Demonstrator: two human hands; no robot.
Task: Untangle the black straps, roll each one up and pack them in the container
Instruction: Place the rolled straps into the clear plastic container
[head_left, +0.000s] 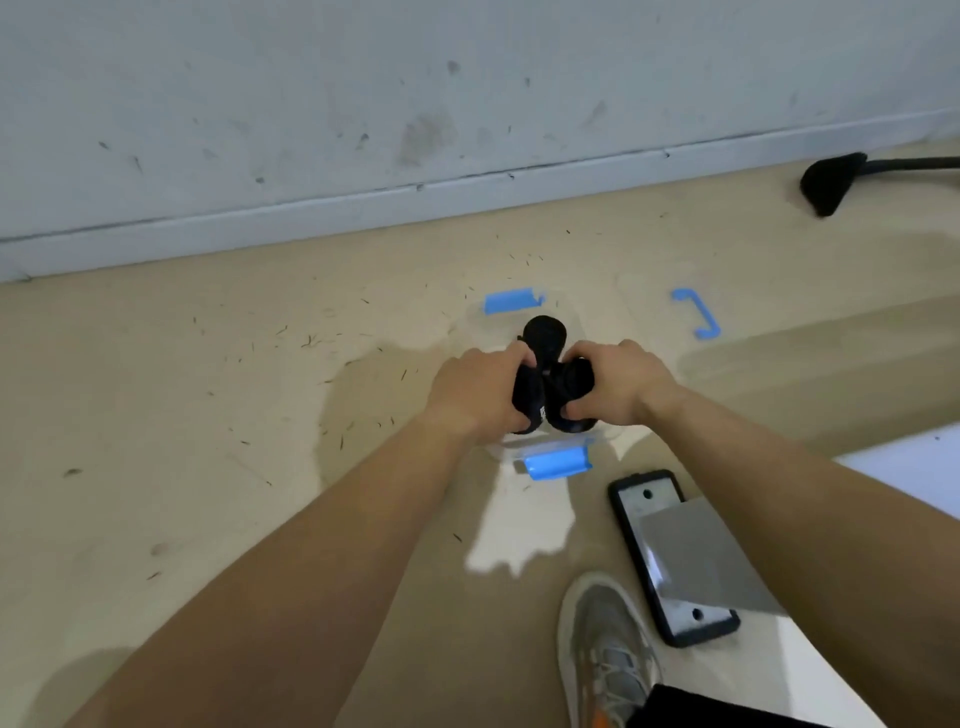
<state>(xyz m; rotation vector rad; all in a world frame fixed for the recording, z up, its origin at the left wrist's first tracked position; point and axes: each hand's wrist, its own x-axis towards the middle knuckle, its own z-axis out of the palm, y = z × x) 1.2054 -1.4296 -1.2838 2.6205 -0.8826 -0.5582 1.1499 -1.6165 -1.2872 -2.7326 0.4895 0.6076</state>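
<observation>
Straps (545, 332): black. Container (558, 446): clear, blue clips (558, 462). Floor (208, 415): beige, dark-specked. Wall (363, 104): grey, scuffed.

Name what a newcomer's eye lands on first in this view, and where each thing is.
Dead centre, the left hand and right hand each grip one of the black strap rolls, pressed together over a clear container with blue latches on the beige floor. A third roll shows just beyond the hands. At lower right lie a black-cased phone and, nearer the camera, a grey shoe.
</observation>
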